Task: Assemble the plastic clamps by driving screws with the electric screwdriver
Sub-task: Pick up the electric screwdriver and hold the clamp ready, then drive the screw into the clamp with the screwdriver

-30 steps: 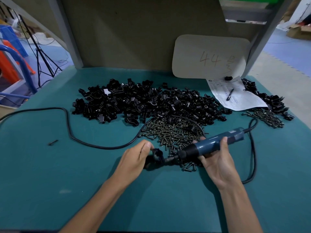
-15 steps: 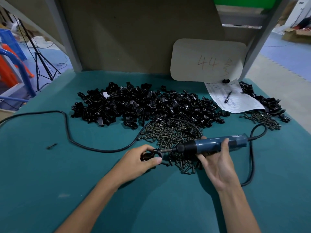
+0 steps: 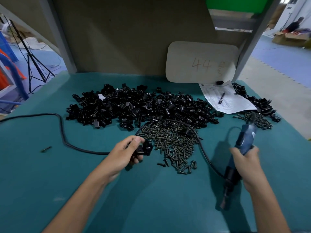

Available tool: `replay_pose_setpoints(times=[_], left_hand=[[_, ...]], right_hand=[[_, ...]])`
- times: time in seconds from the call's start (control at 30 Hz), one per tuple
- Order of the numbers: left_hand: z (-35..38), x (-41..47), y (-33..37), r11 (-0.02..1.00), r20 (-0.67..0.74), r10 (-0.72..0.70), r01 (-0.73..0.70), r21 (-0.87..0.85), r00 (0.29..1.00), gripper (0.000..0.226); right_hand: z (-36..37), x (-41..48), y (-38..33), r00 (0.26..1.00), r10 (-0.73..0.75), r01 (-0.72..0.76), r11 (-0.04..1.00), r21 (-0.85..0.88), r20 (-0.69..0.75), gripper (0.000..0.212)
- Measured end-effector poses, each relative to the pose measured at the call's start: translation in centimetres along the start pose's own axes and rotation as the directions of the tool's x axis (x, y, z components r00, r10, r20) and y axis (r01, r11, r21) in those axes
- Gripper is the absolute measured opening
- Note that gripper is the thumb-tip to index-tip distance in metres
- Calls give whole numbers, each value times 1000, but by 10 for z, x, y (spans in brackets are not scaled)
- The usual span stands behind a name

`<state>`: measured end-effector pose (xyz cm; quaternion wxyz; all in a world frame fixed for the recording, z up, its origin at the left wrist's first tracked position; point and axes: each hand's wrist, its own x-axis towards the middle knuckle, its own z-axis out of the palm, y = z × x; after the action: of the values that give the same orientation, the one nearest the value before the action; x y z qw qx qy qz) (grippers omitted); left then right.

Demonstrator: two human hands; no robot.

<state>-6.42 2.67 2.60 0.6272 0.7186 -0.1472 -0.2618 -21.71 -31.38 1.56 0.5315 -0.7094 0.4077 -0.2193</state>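
Left hand (image 3: 124, 153), centre frame: thumb and fingers pinch one black clamp (image 3: 143, 149), just left of the screw pile (image 3: 171, 142). Right hand (image 3: 245, 162), lower right: wrapped round the screwdriver (image 3: 244, 137), bit pointing toward the bottom edge, blurred. Hands well apart, tool clear of the clamp. Clamp heap (image 3: 143, 108) spans mid-frame above the screws. Cord (image 3: 62, 132) loops left across the table (image 3: 151, 207). Paper (image 3: 235, 105) with pen (image 3: 221, 98), upper right.

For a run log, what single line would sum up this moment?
left hand: holds black plastic clamp | right hand: grips electric screwdriver, bit clear of clamp | screw pile: on table between hands
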Motion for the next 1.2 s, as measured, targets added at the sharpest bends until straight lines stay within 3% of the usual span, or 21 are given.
replay_pose_setpoints(times=[0.07,0.17,0.23,0.33,0.4,0.5,0.6,0.7,0.8,0.9,1.03,1.2], left_hand=[[1,0,0,999,45,-13,14,-37,999,34],[2,3,-4,1000,61,-23,24,-12,998,53],[2,4,-6,994,0,2,-2,110,1000,58],[-1,5,-12,933,-72,99,-67,353,992,36],[-5,3,-15,904,-82,120,-74,421,989,26],[-7,0,-15,911,-20,152,-132,390,988,20],[3,-3,-10,919,99,259,-277,281,961,20],[12,-3,-10,914,114,316,-335,229,942,22],[11,-3,-15,931,107,273,-291,220,956,31],[12,-2,-13,955,94,200,-215,204,975,54],[18,4,-13,937,-3,278,-271,222,960,50],[24,4,-20,963,16,229,-229,141,973,59]], right_hand=[[-1,-3,5,999,-12,5,981,-192,-35,22],[2,-6,5,997,-6,-27,904,-427,-75,54],[5,-10,-2,995,-51,-3,845,-535,-86,73],[11,-24,-22,961,-258,143,761,-633,-94,78],[22,-40,-35,924,-380,304,784,-541,-32,65],[55,-72,-50,886,-372,437,869,-231,276,34],[98,-95,-53,806,-195,216,976,29,559,17],[124,-98,-48,711,-86,-107,968,228,698,28],[134,-94,-41,709,-102,-267,877,400,697,23],[140,-92,-33,723,-181,-183,880,438,666,30],[145,-96,-25,742,-224,-105,892,440,632,33],[144,-95,-20,737,-261,-69,889,452,624,34]])
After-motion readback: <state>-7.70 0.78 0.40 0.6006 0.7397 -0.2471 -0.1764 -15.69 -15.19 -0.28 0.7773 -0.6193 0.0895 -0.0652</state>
